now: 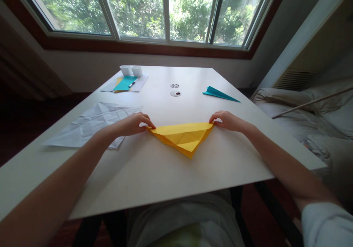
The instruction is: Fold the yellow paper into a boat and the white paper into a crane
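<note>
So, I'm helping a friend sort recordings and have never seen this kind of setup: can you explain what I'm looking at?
There's no machine here, just someone working bare-handed. The single picture comes from a camera worn on that person's head, looking forward and down. The left hand and right hand each pinch one end of a folded yellow paper, whose point faces the person. On the white table, a creased white sheet lies partly behind the left arm. Farther back on the left are a teal sheet, a pen and two white box-like things. A folded teal paper lies toward the back right.
</note>
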